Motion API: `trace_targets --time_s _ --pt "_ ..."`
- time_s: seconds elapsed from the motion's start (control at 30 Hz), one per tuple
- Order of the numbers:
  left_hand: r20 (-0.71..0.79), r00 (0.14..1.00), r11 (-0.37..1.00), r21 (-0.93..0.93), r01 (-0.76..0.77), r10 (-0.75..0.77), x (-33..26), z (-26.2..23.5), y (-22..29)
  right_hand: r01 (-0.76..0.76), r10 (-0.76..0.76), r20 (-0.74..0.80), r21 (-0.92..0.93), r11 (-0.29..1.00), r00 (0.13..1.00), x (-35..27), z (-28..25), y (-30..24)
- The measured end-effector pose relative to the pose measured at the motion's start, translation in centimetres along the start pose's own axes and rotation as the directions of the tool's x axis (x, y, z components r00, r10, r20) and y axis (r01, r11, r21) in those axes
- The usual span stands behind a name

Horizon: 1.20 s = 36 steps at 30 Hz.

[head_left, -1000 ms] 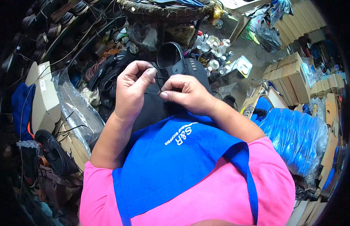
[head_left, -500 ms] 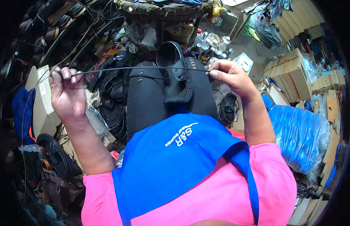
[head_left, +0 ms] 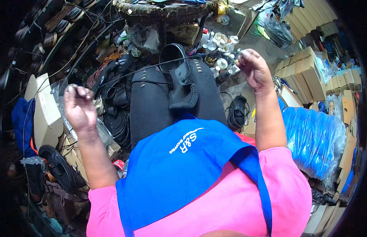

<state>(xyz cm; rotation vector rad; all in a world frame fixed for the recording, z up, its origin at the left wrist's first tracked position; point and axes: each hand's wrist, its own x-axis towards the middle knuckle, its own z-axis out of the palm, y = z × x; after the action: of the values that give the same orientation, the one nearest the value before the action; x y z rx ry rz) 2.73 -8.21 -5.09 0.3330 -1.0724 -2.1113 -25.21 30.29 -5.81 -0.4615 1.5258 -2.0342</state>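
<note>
A black shoe upper [head_left: 182,89] lies across my dark-trousered knees, its opening toward the far side and its stitched toe toward me. A thin black cord [head_left: 152,65] runs taut over the shoe, rising from left to right between my hands. My left hand [head_left: 80,108] is raised at the left, its fingers curled in on the cord's end. Higher up on the right, my right hand [head_left: 252,71] is closed with thumb and fingers pinched at the other end. The exact grip is hard to make out. Another strand loops from the shoe over my left thigh.
Beyond my knees stands a worn round stool [head_left: 163,12], with white bottles and lids [head_left: 221,43] beside it. Black shoes [head_left: 118,118] are heaped at the left and one black shoe [head_left: 237,111] lies at the right. Cardboard boxes [head_left: 304,73] and a plastic-wrapped blue bundle [head_left: 314,138] fill the right side.
My right hand has risen and moved slightly right, while my left has dropped and shifted a little inward. The cord, nearly level before, now slants up to the right.
</note>
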Motion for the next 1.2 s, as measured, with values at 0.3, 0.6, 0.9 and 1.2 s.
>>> trace_targets --time_s 0.3,0.6,0.9,1.2 --pt "-0.126 0.954 0.962 0.004 0.273 -0.270 -2.7 0.9 -6.3 0.217 -0.164 -0.178 0.342 0.914 0.970 0.7 0.0 -2.6" --pt "-0.110 0.888 0.868 0.186 0.459 -0.446 -3.0 1.5 -8.6 0.261 -0.203 -0.165 0.618 0.742 0.965 -0.6 -2.3 -6.9" --pt "0.122 0.592 0.597 0.002 0.802 -0.796 3.9 10.9 -15.6 0.819 -0.729 -0.569 -0.160 0.551 0.380 -14.1 -21.0 -30.1" --pt "0.365 0.650 0.639 -0.168 0.751 -0.667 3.5 15.8 -12.0 0.811 -0.768 -0.455 -0.149 0.566 0.452 -19.5 -27.4 -31.1"
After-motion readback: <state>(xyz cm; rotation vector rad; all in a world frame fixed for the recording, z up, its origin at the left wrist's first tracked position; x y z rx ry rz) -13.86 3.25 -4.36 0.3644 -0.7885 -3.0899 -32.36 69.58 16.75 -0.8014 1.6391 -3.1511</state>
